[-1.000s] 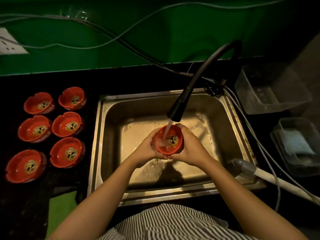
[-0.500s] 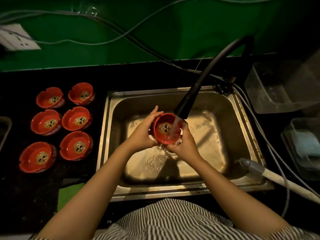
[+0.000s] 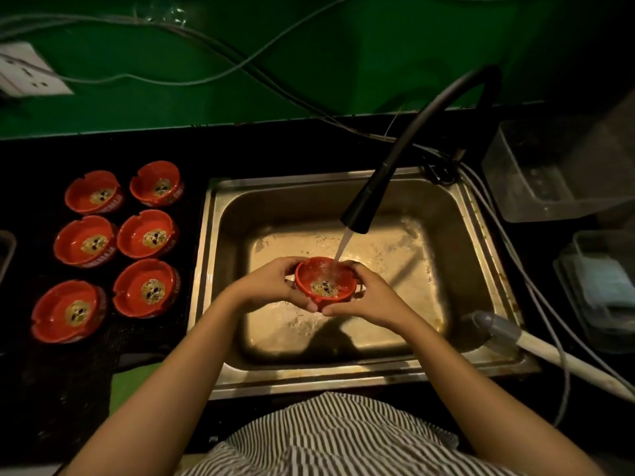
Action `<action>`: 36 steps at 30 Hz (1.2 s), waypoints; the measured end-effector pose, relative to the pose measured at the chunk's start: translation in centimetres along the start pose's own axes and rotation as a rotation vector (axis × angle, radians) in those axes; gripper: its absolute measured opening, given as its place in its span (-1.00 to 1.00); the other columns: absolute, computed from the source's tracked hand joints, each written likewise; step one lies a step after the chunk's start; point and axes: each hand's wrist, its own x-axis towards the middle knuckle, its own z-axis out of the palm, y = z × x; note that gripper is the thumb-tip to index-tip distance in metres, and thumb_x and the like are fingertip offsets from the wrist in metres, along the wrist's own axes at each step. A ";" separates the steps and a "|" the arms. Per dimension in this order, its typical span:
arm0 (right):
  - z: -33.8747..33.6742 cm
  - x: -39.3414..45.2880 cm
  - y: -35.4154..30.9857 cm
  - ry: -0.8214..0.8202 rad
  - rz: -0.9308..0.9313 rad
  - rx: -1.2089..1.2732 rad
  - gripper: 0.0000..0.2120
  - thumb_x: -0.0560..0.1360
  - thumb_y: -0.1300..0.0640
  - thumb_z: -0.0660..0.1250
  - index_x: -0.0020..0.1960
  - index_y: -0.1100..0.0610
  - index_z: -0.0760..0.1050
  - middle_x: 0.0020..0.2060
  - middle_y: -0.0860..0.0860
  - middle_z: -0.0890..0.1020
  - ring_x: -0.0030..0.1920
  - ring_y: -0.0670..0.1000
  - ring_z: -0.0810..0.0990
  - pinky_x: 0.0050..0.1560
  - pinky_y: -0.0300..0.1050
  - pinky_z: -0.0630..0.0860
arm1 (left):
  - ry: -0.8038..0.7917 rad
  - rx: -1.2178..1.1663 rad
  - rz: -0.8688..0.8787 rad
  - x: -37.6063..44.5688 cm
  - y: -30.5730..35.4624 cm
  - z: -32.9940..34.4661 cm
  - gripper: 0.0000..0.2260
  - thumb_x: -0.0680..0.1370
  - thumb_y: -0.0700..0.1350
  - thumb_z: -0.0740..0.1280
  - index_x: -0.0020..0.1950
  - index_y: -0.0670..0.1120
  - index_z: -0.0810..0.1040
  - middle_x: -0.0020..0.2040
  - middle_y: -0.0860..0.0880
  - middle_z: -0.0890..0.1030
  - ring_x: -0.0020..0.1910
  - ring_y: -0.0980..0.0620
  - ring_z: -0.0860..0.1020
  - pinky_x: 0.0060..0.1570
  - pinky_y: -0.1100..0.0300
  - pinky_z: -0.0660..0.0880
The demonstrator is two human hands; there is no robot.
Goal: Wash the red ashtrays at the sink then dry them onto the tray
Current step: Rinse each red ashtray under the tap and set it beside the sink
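A red ashtray with a pale logo inside is held level over the steel sink, under the stream from the black tap. My left hand grips its left rim and my right hand grips its right side, fingers curled round it. Water falls onto the ashtray's far right rim. Several more red ashtrays stand in two rows on the black counter to the left of the sink.
A clear plastic tub stands right of the sink, with a second container holding a cloth nearer me. A white hose crosses the sink's right corner. Cables run along the green wall past a socket. A tray edge shows far left.
The ashtray has come down and towards me from its tilted pose and now sits level below the spout. My left hand has closed round its rim. The camera view has shifted.
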 end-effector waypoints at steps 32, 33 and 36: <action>0.7 1.2 0.5 0.058 -0.078 0.168 -0.03 0.21 0.18 0.65 0.43 -0.05 0.13 0.26 -0.14 0.40 0.28 -0.10 0.41 0.21 -0.34 0.42 | 0.251 0.270 0.296 0.9 1.2 0.4 -0.05 0.12 -0.09 0.70 0.44 0.00 0.35 0.31 0.13 0.44 0.27 0.18 0.42 0.24 0.25 0.47; 0.6 1.2 0.6 0.021 -0.057 0.176 -0.03 0.19 0.19 0.65 0.41 -0.07 0.15 0.26 -0.14 0.41 0.29 -0.08 0.43 0.27 -0.21 0.44 | 0.229 0.255 0.262 0.8 1.1 0.2 -0.06 0.12 -0.08 0.70 0.43 0.01 0.35 0.30 0.15 0.44 0.26 0.20 0.42 0.21 0.31 0.47; 0.1 0.9 0.6 -0.073 0.007 0.177 -0.05 0.17 0.20 0.66 0.38 -0.08 0.18 0.26 -0.10 0.44 0.28 -0.06 0.45 0.31 -0.02 0.46 | 0.150 0.177 0.149 0.4 0.6 0.1 -0.11 0.15 -0.09 0.69 0.41 0.03 0.36 0.27 0.18 0.45 0.20 0.21 0.46 0.09 0.42 0.49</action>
